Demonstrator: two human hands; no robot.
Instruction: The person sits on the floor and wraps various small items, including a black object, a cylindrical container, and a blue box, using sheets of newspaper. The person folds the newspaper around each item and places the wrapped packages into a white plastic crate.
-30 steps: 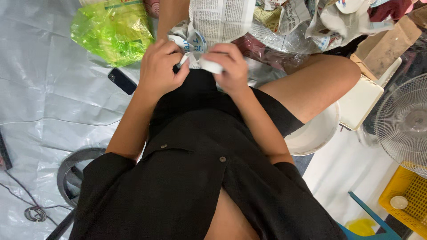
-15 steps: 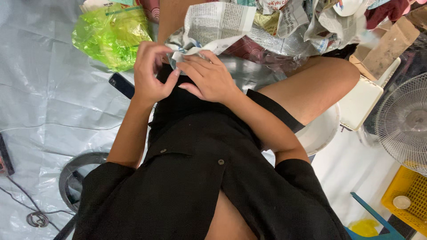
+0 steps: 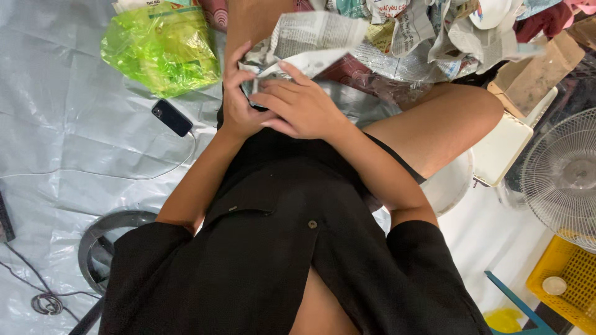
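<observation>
Both of my hands meet over my lap around a crumpled sheet of newspaper (image 3: 310,38). My left hand (image 3: 239,99) curls against the paper's left lower edge. My right hand (image 3: 298,105) lies flat across the front, fingers pointing left, pressing the paper against something dark that is mostly hidden beneath it. The loose upper part of the sheet fans out above my fingers. My black shirt fills the lower part of the view and my bare knee (image 3: 459,115) sticks out to the right.
A green plastic bag (image 3: 158,46) and a black phone (image 3: 172,117) on a cable lie on the grey plastic sheet (image 3: 56,124) at left. Crumpled newspaper is piled (image 3: 434,31) at the top. A white fan (image 3: 565,174), a yellow crate (image 3: 568,282) and a cardboard box (image 3: 528,74) stand at right.
The newspaper sheet has opened out and risen above my hands. My right hand has slid leftward over the front of the bundle, and my left hand has shifted up against it.
</observation>
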